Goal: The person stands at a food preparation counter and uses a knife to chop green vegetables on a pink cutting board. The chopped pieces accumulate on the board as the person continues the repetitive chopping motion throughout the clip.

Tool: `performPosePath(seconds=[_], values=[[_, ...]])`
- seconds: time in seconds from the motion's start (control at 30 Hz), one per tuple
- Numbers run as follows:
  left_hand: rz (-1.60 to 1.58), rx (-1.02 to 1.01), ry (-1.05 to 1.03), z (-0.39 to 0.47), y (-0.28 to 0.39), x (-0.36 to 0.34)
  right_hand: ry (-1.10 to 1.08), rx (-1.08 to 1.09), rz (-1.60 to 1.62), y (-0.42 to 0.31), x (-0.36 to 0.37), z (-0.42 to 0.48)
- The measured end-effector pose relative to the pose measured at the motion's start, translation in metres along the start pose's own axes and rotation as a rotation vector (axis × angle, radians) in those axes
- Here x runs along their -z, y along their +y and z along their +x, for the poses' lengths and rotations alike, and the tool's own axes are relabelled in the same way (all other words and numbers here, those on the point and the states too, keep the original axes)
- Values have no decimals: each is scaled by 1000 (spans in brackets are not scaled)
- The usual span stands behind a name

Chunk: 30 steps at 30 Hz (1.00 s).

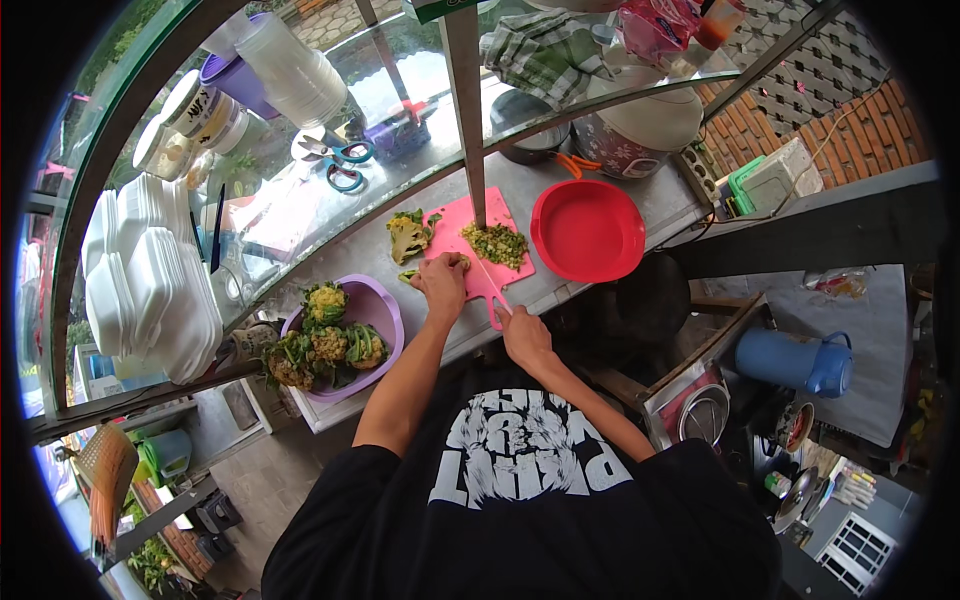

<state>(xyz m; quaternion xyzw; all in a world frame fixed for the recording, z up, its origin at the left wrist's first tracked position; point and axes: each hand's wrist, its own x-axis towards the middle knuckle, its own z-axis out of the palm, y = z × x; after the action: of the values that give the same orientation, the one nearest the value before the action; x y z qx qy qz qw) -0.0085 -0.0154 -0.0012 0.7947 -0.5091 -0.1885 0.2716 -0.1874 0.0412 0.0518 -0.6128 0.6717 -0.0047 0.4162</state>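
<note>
On the metal counter lies a pink cutting board (450, 212) with a heap of chopped green and yellow vegetable (496, 245) near its right side. My right hand (527, 339) grips the handle of a knife (487, 278), its blade pointing up the board beside the heap. At the board's left edge my left hand (442, 281) has its fingers closed on a small green vegetable piece (464, 262), mostly hidden by them. A cut cauliflower piece (409, 235) with leaves lies at the board's upper left corner. Another green piece (407, 276) is beside my left hand.
A purple basin (388, 315) of whole cauliflowers (328, 345) stands left, an empty red basin (589, 230) right. A metal post (465, 112) rises before the board. Beyond, a glass shelf holds scissors (337, 161) and white foam boxes (154, 277). A rice cooker (626, 142) stands upper right.
</note>
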Motion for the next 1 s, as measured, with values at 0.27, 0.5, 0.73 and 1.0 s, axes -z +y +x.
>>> performPosePath(seconds=[0.27, 0.5, 0.73, 1.0], values=[[128, -24, 34, -3, 7, 4, -6, 19, 15, 2, 0, 3], [131, -379, 95, -4, -12, 4, -4, 11, 35, 6, 2, 1], [166, -314, 131, -7, -3, 9, -19, 36, 33, 7, 6, -4], [152, -264, 70, -2, 3, 8, -34, 37, 68, 3, 7, -14]])
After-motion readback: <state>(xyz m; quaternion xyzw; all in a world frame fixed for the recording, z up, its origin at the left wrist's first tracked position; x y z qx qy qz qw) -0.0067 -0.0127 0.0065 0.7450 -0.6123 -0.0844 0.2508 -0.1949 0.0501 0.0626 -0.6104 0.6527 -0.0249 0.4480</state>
